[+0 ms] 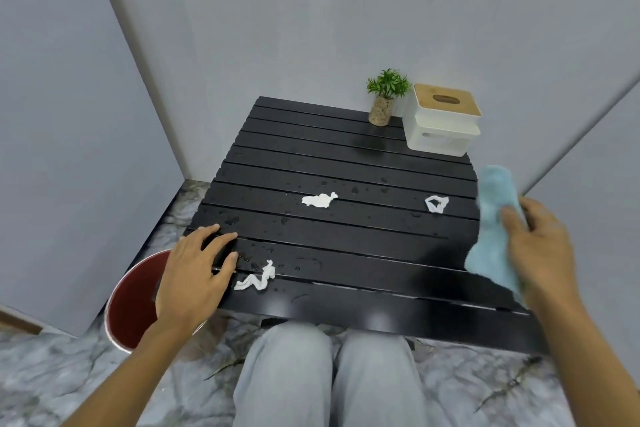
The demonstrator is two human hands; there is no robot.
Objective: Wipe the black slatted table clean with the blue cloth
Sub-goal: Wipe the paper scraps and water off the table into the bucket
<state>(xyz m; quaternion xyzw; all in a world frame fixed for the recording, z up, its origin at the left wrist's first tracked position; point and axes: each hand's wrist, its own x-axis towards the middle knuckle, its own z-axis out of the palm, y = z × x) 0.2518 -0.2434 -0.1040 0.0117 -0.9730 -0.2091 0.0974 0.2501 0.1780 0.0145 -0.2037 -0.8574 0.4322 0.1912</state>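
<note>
Red bin (133, 302) on the floor at near left, left hand (194, 276) spread flat, empty, on the near-left corner of the black slatted counter (346, 239), wet drops and three white tissue scraps across its slats, right hand (540, 253) gripping the blue cloth (493, 229) above the counter's right edge

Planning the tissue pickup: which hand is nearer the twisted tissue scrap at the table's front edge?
Left. The left hand rests just beside the twisted tissue scrap; the right hand is across the table, holding the blue cloth.
</note>
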